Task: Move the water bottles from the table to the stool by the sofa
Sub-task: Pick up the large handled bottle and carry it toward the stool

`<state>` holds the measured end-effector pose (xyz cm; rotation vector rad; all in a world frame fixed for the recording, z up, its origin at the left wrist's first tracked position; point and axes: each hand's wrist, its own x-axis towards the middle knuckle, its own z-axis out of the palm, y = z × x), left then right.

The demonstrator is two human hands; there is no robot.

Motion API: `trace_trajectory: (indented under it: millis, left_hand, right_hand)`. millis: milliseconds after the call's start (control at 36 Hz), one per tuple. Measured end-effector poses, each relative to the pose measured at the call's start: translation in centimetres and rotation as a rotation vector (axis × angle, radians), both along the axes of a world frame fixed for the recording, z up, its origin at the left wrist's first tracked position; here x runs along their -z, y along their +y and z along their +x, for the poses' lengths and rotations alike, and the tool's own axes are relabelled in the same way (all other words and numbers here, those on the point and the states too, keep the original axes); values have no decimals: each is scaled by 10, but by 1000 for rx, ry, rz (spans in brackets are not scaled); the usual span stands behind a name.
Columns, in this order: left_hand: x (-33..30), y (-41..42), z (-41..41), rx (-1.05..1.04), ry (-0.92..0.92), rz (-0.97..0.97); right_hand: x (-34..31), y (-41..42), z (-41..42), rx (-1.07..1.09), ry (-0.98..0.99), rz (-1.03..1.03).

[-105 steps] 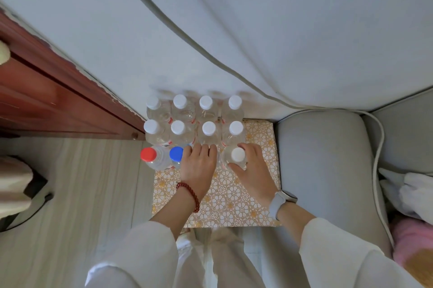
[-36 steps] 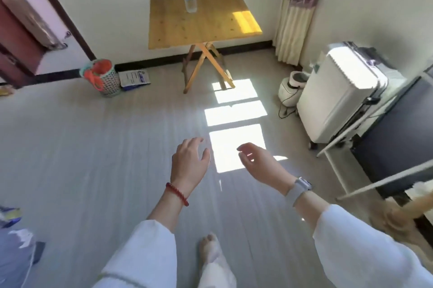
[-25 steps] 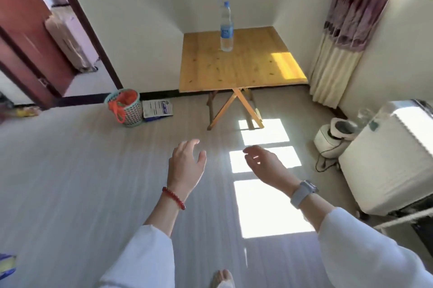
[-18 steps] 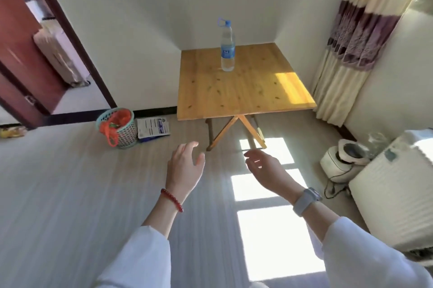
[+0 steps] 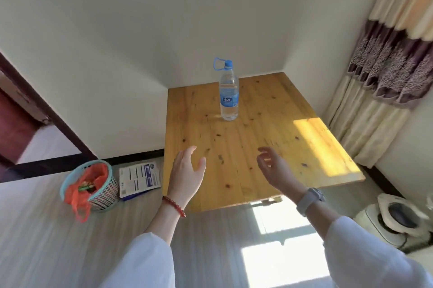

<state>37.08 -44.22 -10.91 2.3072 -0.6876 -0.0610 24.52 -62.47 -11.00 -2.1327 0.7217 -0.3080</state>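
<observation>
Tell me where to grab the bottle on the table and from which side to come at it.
Grip the bottle around its labelled middle, coming from the near side, where both hands already hover open over the table. It stands upright and alone, so nothing blocks a sideways wrap. The right hand looks a little better lined up than the left hand. The blue loop at the cap is another likely hold.

Loose white sleeves (image 5: 145, 262) cover both forearms, a red bead bracelet (image 5: 174, 205) circles the left wrist, and a grey-strapped watch (image 5: 309, 201) sits on the right wrist
</observation>
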Motion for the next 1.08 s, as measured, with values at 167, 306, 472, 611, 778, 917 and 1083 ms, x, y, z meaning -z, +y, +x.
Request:
trace_trajectory:
  millis: [167,306,472,611,778,917,1083]
  left_hand:
    - [21,-59,89,47,71,23]
    - [37,-136,174,113,122,-14]
    - [73,-231,263,177,268,-92]
    - [102,-294,311,220,333,-182]
    - [124,-332,331,275,350,-417]
    - [118,-337,349,313,259,-426]
    - [107,-315,332,253,479,-418]
  right_hand:
    - [21,-57,83,34,98,0]
    - [42,-98,153,77,159,13]
    - [69,-140,228,166,186,48]
    - [95,-172,273,235,204,107]
    - [111,-193,300,273,221,155]
    - [115,-197,307,283,200,179]
    - [114,-188,300,272,96,280]
